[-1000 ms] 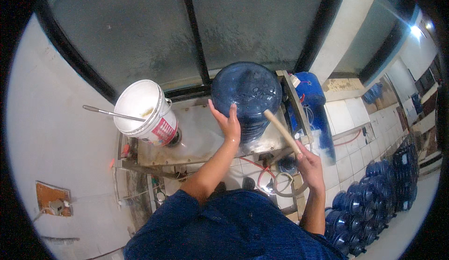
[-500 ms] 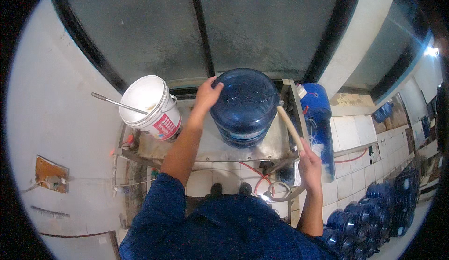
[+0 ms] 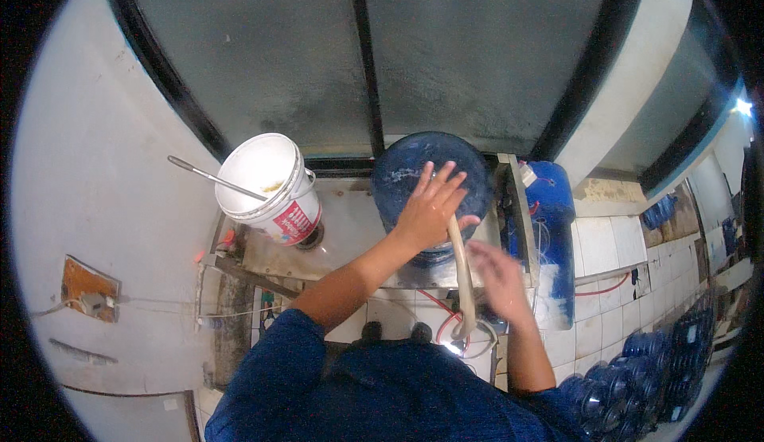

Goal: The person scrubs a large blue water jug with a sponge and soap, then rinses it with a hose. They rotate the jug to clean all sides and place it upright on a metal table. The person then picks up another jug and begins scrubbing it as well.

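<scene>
A large blue water jug [image 3: 434, 151] stands on a metal-topped bench [image 3: 350, 219], its broad round end facing up. My left hand [image 3: 434, 213] lies across the near part of that end with fingers spread. A beige hose [image 3: 463, 283] has its upper end by this hand's thumb and palm and hangs down toward me; whether the hand grips it is unclear. Just right of the hose, my right hand [image 3: 501, 283] is apart from it, fingers stretched out and a little blurred.
A white bucket [image 3: 259, 163] with a long-handled tool [image 3: 215, 175] stands left on the bench. Right of the bench is a blue container [image 3: 551, 195]. Several blue jugs [image 3: 637, 370] are stacked at lower right. A dark-framed glass panel [image 3: 477, 52] rises behind.
My left hand has moved from the jug's left rim onto its upper end. My right hand has let go of the hose, which has swung left in front of the jug.
</scene>
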`<action>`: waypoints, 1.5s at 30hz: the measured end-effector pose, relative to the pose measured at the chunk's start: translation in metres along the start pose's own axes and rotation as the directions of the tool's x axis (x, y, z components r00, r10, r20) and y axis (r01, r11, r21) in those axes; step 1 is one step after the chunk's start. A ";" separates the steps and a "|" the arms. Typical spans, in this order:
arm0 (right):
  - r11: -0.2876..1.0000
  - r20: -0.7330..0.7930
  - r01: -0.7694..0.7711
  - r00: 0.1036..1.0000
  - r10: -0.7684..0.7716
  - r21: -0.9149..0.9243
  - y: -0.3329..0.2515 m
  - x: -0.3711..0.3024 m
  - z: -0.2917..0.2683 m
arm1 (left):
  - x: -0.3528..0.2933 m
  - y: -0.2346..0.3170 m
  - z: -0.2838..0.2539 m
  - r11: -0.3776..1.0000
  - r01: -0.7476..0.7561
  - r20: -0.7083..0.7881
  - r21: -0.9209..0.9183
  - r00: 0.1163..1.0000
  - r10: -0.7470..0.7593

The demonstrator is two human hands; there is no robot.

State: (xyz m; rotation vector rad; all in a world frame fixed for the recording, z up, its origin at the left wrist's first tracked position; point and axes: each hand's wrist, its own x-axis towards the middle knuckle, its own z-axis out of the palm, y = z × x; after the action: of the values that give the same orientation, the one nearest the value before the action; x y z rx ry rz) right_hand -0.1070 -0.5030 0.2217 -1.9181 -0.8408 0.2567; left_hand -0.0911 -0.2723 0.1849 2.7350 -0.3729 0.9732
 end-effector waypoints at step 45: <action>0.995 0.314 0.101 0.945 -0.094 -0.007 -0.014 0.135 -0.001 | -0.028 -0.019 -0.018 0.887 0.458 0.098 0.054 0.882 -0.461</action>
State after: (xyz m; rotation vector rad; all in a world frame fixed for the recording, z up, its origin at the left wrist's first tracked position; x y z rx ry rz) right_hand -0.0133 -0.4115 0.2578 -1.8776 -1.1502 0.5028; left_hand -0.1172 -0.2449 0.1780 2.7132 0.2744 0.7051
